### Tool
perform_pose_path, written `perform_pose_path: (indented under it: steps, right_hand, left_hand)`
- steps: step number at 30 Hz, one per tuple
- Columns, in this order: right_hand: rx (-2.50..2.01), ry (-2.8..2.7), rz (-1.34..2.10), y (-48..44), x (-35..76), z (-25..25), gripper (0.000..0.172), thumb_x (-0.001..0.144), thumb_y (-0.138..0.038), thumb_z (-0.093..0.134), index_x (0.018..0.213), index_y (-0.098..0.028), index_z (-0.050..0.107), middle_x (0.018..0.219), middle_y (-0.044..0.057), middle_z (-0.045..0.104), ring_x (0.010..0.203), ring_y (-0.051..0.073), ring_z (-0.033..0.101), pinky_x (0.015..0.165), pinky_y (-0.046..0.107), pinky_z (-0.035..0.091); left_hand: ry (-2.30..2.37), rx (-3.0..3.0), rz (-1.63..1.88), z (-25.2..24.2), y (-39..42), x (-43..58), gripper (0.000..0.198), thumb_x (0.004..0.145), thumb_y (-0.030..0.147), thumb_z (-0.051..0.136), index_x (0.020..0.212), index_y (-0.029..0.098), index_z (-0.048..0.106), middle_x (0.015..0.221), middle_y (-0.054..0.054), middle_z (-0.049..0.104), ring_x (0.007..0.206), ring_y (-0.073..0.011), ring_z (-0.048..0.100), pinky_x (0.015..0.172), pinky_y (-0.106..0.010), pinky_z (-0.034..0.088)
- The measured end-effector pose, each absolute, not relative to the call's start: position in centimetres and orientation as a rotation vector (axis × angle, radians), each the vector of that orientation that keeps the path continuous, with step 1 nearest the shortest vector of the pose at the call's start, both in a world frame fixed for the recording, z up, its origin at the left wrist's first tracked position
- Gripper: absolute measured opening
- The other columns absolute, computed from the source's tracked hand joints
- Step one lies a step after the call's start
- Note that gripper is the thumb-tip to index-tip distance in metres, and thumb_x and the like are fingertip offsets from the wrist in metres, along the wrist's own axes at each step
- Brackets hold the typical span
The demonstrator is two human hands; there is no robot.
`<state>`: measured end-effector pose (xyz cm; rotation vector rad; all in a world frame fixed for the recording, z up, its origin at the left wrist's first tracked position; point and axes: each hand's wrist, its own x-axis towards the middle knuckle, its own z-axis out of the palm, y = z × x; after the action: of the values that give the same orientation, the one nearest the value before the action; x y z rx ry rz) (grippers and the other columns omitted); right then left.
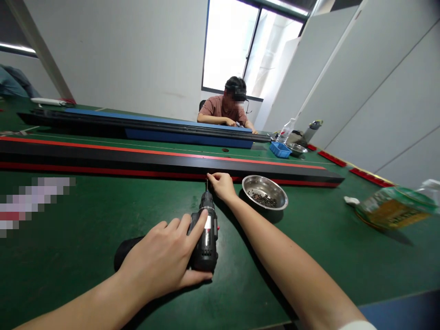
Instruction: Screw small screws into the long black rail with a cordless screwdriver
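Green bench top (85,229), long black rail with red stripe (137,158) lying across it. Left hand (165,259) is clamped over the body of a black cordless driver (206,233). The driver sits low on the bench, bit pointing at the rail's near edge. Right hand (222,184) is at that edge just beside the bit tip, fingertips pinched tight (can't tell if anything is between them, too small). Steel bowl (266,182) of small dark screws sits just right of that hand, close to the rail. Co-worker (225,107) is seated at the far side, behind a second rail with blue face (189,137).
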<state>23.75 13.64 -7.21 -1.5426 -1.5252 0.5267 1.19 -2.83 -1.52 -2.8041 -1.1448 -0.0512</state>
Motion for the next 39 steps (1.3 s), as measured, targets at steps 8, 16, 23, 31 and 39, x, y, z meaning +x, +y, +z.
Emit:
perform_pose_path:
  steps: [8,16,23,31,39]
  right_hand:
    - [-1.559,-1.536,0.586,14.00,24.02,-7.44,0.036,0.097,-0.042,0.062,0.081,-0.013,0.079,0.065,0.002,0.068,0.061,0.014,0.057,0.059,0.025,0.035]
    - [-1.563,-1.584,0.556,13.94,23.86,-7.29,0.035,0.099,-0.036,0.058,0.084,-0.013,0.080,0.069,0.005,0.072,0.066,0.016,0.064,0.061,0.025,0.039]
    - [-1.549,-1.523,0.656,14.08,23.91,-7.40,0.038,0.099,-0.035,0.052,0.086,-0.014,0.081,0.071,0.005,0.073,0.062,0.015,0.063,0.061,0.024,0.042]
    - [-1.518,-1.519,0.660,14.19,24.02,-7.55,0.038,0.097,-0.037,0.053,0.086,-0.014,0.082,0.071,0.005,0.074,0.060,0.015,0.062,0.062,0.024,0.045]
    - [-1.557,-1.519,0.603,13.81,23.88,-6.99,0.035,0.092,-0.033,0.054,0.084,-0.015,0.083,0.066,0.004,0.071,0.063,0.016,0.064,0.059,0.024,0.043]
  left_hand:
    - [-1.156,-2.808,-0.072,-1.54,-2.80,1.05,0.102,0.087,0.083,0.046,0.166,0.021,0.024,0.127,-0.018,0.065,0.100,-0.0327,0.067,0.086,-0.047,0.054]
    - [-1.150,-2.822,-0.081,-1.40,-2.68,1.14,0.106,0.086,0.084,0.048,0.166,0.020,0.023,0.127,-0.018,0.065,0.101,-0.0334,0.066,0.087,-0.048,0.054]
    - [-1.164,-2.826,-0.079,-1.40,-2.77,1.16,0.103,0.087,0.083,0.048,0.166,0.022,0.024,0.128,-0.017,0.065,0.103,-0.0327,0.067,0.089,-0.046,0.053]
    - [-1.169,-2.835,-0.082,-1.17,-2.71,1.21,0.103,0.086,0.083,0.049,0.166,0.021,0.026,0.128,-0.018,0.065,0.102,-0.0336,0.067,0.088,-0.048,0.054]
    - [-1.172,-2.832,-0.071,-1.12,-2.76,1.26,0.103,0.087,0.082,0.049,0.165,0.021,0.026,0.131,-0.019,0.065,0.104,-0.0336,0.067,0.089,-0.048,0.055]
